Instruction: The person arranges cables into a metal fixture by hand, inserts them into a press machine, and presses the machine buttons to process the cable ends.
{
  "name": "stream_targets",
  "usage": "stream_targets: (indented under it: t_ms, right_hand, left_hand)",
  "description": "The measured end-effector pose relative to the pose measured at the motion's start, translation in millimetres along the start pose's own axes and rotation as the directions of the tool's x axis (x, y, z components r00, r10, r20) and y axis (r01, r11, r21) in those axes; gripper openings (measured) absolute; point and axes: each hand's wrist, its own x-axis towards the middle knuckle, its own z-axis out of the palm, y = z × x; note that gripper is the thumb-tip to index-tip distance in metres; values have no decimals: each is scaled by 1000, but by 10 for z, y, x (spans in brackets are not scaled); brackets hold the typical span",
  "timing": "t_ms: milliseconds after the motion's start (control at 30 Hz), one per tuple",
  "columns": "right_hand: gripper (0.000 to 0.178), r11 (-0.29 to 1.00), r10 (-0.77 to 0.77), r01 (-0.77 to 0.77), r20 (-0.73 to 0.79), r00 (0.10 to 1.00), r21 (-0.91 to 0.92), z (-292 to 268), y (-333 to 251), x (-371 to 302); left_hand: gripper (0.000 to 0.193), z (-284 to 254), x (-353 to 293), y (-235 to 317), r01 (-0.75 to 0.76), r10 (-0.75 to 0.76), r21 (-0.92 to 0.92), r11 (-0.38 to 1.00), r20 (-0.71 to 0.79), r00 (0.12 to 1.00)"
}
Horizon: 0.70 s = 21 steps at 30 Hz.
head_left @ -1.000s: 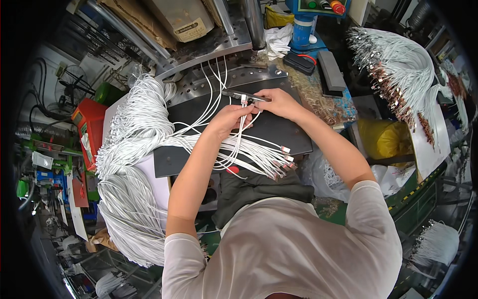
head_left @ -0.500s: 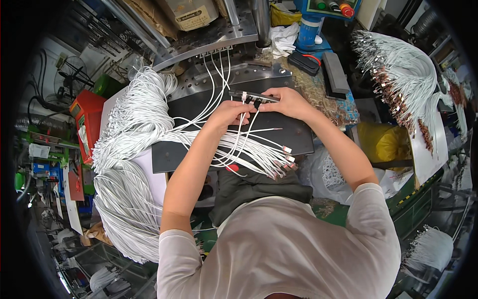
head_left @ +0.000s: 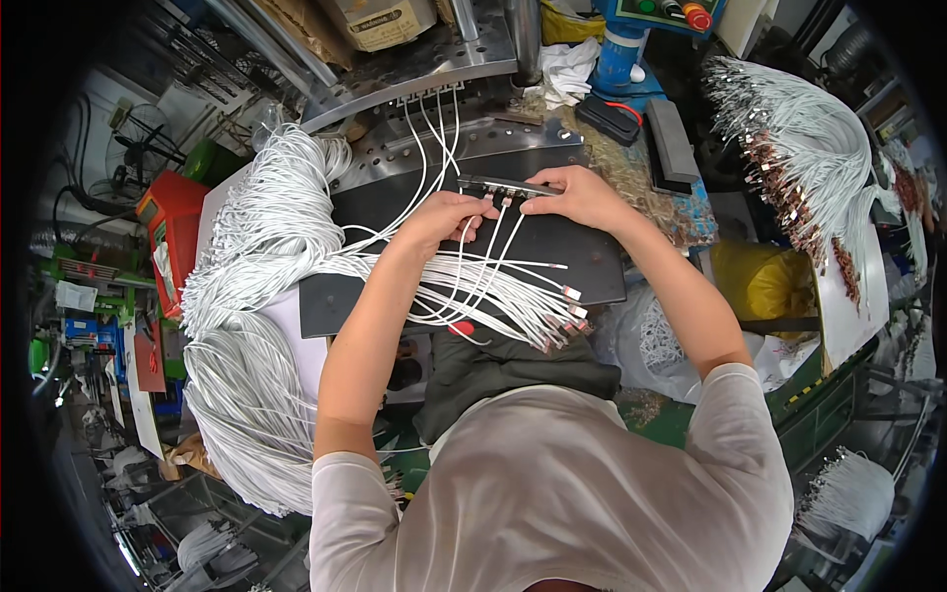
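Note:
My right hand [head_left: 582, 200] grips the right end of a dark metal bar fixture [head_left: 505, 185], held above the black work board [head_left: 582, 259]. Two white cables [head_left: 496, 247] hang from slots in the bar's near side. At the bar's left part, my left hand [head_left: 446, 219] pinches the end of another white cable [head_left: 458, 266]; its fingers partly hide the tip. Below the hands, a bundle of white cables [head_left: 483, 306] lies across the board, its ends fanned out to the right with small connectors [head_left: 570, 321].
A metal press [head_left: 424, 74] stands ahead, with several cables running into its fixture. Big heaps of white cable [head_left: 271, 207] lie on the left. At right are a grey block [head_left: 671, 143], a black case [head_left: 609, 120], and more cables [head_left: 789, 138]. A blue control post [head_left: 619, 59] stands far right.
My left hand has moved left along the bar, away from the middle slots. The cables there now hang freely from the bar. My right hand keeps its hold while the view shifts slightly.

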Motion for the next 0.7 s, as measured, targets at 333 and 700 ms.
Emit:
stream_targets:
  t_ms: [333, 700]
  right_hand:
    - [46, 973, -52, 14, -159, 986, -229, 44, -61, -15]
    - [49, 964, -106, 60, -169, 980, -257, 88, -44, 20]
  left_hand:
    - [20, 379, -344, 206, -196, 591, 825, 529, -193, 783]
    - [13, 884, -731, -38, -407, 747, 914, -13, 279, 604]
